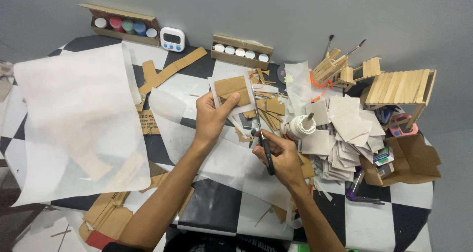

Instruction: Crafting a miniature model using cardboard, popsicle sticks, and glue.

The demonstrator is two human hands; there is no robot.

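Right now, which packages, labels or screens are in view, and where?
Paint box: far left by wall, open brown cardboard, coloured pots.
Timer: beside it, white, grey screen, blue buttons.
Second box: far centre, brown cardboard, white pots.
Printed cardboard scrap: under the translucent sheet, brown.

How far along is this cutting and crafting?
Done: a pile of cut pale square pieces and small wooden-stick furniture. In hand: the left hand holds a brown cardboard piece backed with white paper, while the right hand trims it with black-handled scissors. Left: brown cardboard strips lie uncut.
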